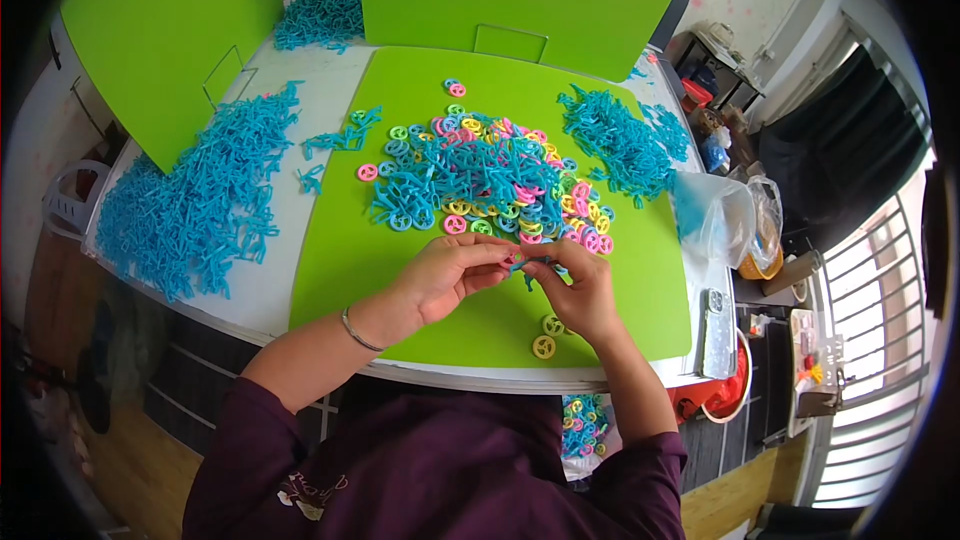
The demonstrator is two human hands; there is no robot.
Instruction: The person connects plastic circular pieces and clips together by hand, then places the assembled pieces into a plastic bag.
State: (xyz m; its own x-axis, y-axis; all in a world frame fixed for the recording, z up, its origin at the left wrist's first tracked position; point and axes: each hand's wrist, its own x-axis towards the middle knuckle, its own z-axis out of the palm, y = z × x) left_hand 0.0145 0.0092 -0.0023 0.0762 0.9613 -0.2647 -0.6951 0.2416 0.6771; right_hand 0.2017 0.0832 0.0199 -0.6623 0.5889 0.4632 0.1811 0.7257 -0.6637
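Observation:
Over the near part of the green mat (350,280), both hands meet at the fingertips. My left hand (450,275) pinches a small pink wheel (515,258), mostly covered by the fingers. A teal plastic piece (528,278) is pinched in my right hand (575,290), touching the wheel; its exact shape is hidden. Just beyond the hands lies a heap of teal plastic pieces (480,165) mixed with pink, yellow, green and blue spoked wheels (455,225). Two yellow wheels (543,346) rest close to the right wrist.
Large teal piles (190,200) (615,145) flank the mat, with another pile (325,15) at the back left. Upright green boards (520,0) stand behind and left. A phone (716,330) lies at the right table edge, near a clear plastic bag (715,215).

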